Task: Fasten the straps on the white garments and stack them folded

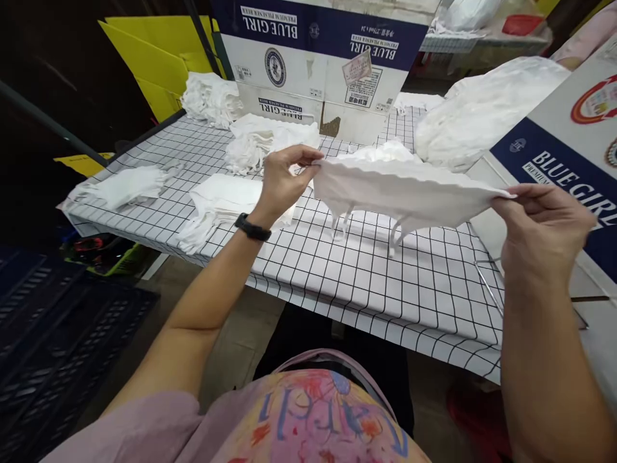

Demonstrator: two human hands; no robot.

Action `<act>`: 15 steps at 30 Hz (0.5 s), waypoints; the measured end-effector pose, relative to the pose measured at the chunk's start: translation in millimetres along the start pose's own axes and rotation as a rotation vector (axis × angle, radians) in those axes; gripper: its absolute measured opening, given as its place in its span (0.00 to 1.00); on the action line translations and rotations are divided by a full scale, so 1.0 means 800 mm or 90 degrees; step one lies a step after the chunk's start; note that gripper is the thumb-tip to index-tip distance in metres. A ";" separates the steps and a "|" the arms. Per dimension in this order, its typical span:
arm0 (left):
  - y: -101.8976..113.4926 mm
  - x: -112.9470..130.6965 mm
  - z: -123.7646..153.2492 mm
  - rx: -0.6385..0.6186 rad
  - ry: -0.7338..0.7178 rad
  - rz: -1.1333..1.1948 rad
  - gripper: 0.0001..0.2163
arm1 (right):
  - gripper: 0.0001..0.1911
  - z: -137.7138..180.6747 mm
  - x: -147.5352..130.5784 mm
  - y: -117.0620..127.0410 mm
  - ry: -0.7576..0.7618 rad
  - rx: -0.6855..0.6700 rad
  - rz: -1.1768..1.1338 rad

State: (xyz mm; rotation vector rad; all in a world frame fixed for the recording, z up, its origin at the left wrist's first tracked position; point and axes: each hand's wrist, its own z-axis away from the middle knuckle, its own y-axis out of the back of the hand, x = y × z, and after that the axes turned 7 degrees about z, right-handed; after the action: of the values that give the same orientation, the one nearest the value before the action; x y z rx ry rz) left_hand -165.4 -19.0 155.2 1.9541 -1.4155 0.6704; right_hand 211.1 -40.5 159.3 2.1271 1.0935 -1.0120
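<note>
A white camisole-like garment with thin straps [402, 191] is stretched out above the table, its straps hanging down. My left hand [286, 180] pinches one upper corner of it, and my right hand [542, 222] pinches the opposite corner. Just left of my left hand lies a stack of folded white garments [231, 196] with straps trailing off its near side. Behind it is another white stack [270, 138]. A loose white heap [383, 151] shows partly behind the held garment.
The table has a checked cloth [328, 276]. More white piles lie at its left edge [128, 186] and back left [212, 99]. A Blue Girl beer carton [318, 64] stands at the back, another carton [544, 154] at right. Beside that is a big white bundle [486, 112].
</note>
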 end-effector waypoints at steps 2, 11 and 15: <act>0.016 0.016 0.030 -0.020 -0.074 -0.075 0.09 | 0.08 0.027 -0.012 0.020 0.051 -0.025 0.040; 0.047 0.005 0.268 -0.279 -0.107 -0.287 0.10 | 0.05 0.223 0.048 0.118 0.063 -0.430 0.302; 0.047 0.012 0.306 -0.252 -0.076 -0.291 0.12 | 0.06 0.254 0.046 0.124 0.059 -0.375 0.322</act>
State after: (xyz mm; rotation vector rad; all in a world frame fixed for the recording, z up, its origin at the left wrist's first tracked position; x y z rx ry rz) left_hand -188.3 -214.1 4.5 1.9149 -1.0114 0.0586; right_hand 233.0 -224.6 24.6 1.8210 0.7119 -0.3053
